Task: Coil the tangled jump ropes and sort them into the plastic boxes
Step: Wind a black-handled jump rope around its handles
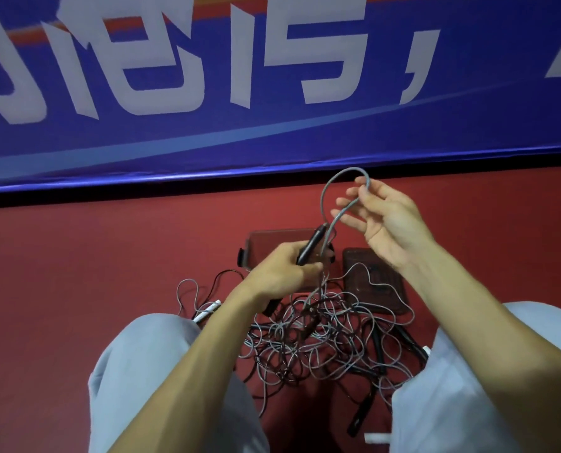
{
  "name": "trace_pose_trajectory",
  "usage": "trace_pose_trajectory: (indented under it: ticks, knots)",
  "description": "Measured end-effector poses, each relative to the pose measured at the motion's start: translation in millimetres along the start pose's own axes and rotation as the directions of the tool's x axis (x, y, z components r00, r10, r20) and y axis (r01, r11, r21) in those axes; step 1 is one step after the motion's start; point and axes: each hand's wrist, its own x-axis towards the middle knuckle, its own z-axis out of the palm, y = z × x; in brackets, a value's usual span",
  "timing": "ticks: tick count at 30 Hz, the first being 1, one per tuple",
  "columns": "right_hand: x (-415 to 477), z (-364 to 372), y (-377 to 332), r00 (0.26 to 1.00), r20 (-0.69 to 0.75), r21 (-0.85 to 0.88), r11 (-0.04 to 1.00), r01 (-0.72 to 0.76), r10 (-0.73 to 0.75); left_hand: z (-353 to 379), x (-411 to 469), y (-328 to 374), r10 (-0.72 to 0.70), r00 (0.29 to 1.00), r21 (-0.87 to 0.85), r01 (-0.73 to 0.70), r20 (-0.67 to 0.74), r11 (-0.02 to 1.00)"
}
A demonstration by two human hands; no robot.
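While the left hand grips the black handle of one grey rope, the right hand is held up w/ fingers loosely spread. The rope's first loop is hooked over them, no tight pinch that I can make out. Step in hand, I'd judge: starting to coil one rope, barely begun. The other jump ropes sit as a tangle on the red floor btwn the knees, just this side of two clear plastic boxes. One strand lies across the box on the right. Next move prob needs easing this rope out of the tangle bit by bit, laying loop on loop w/o dragging others along.
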Motion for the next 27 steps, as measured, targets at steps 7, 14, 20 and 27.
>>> trace_pose_trajectory:
  ticks: [7, 14, 20, 27]
  knots:
    - [3.6, -5.6, -3.5, 0.999, -0.042, 0.193, 0.980, 0.042, -0.034, 7.3, -0.5, 3.0, 0.060, 0.987, -0.149, -0.083, -0.147, 0.985]
    - [1.1, -5.5, 7.3, 0.995, -0.090, -0.089, 0.995, -0.044, 0.036, 5.3, -0.4, 12.2, 0.013, 0.958, -0.499, -0.162, -0.288, 0.852]
    - [-7.2, -3.8, 21.1, 0.948, 0.056, -0.640, 0.740, -0.206, 0.312, -6.7, -4.4, 25.3, -0.056, 0.936, -0.756, -0.246, -0.348, 0.606]
    - [-15.5, 5.8, 28.2, 0.858, 0.181, -0.656, 0.709, -0.259, 0.480, -20.3, -1.8, 23.8, -0.106, 0.889, -0.829, -0.365, -0.446, 0.424]
